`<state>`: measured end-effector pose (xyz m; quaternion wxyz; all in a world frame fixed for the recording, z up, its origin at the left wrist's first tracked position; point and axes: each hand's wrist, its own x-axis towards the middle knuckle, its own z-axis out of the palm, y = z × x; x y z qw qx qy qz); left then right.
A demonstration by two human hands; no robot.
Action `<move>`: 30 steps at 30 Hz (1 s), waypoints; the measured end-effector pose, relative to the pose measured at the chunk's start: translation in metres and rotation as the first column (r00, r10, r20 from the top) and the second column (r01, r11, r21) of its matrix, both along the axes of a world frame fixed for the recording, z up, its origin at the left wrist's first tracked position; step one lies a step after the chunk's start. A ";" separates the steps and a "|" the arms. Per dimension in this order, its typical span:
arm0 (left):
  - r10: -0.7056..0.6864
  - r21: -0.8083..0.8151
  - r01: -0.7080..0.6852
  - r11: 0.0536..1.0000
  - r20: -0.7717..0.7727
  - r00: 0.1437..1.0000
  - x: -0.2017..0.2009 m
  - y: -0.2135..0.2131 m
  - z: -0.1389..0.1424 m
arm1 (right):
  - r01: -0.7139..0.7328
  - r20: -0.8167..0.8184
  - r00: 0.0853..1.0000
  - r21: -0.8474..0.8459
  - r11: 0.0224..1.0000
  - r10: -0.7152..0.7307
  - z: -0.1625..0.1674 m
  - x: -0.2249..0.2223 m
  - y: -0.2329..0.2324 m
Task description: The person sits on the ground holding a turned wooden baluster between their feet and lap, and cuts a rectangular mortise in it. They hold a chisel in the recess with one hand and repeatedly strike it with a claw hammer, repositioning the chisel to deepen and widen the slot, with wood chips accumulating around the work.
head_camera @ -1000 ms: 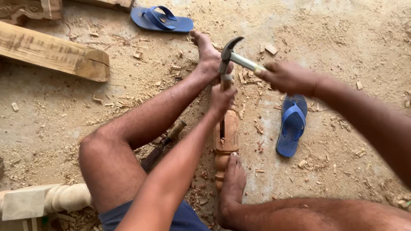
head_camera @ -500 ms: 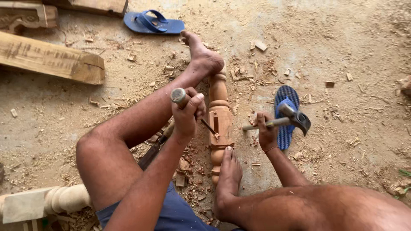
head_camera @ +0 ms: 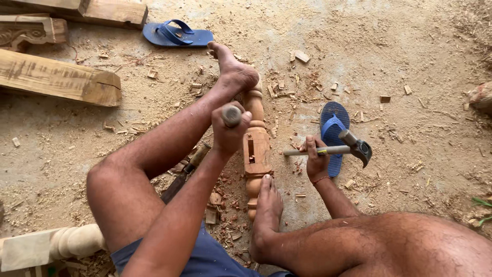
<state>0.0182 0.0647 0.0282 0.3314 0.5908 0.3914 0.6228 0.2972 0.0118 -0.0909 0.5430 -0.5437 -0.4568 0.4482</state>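
A turned wooden post (head_camera: 256, 146) lies on the sandy ground, pinned between my two bare feet, one at its far end (head_camera: 233, 72) and one at its near end (head_camera: 266, 205). My left hand (head_camera: 229, 131) is closed around a chisel handle (head_camera: 231, 115), held upright beside a rectangular slot cut in the post. My right hand (head_camera: 315, 159) grips a claw hammer (head_camera: 338, 149) out to the right, its head over a blue sandal (head_camera: 334, 131).
Another chisel (head_camera: 185, 172) lies by my left leg. Wood chips surround the post. A second blue sandal (head_camera: 177, 35) and timber beams (head_camera: 59, 79) lie at the top left. A carved turned piece (head_camera: 51, 246) sits at the bottom left.
The hammer was raised over the chisel a second ago, then swung down and away to the right. My left hand with the chisel shifted slightly left of the post.
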 end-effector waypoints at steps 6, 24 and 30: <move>-0.104 -0.325 0.285 0.902 0.479 0.872 0.013 -0.022 -0.004 | 0.031 -0.032 0.999 -0.010 0.999 -0.031 0.000 0.000 -0.003; -0.207 -0.230 0.313 0.921 0.392 0.896 0.017 -0.029 -0.007 | 0.007 0.007 1.000 0.027 1.000 -0.007 -0.002 0.002 -0.005; -0.171 -0.280 0.339 0.898 0.488 0.856 0.013 -0.029 -0.025 | 0.017 -0.005 1.000 0.026 1.000 -0.017 -0.006 0.004 -0.005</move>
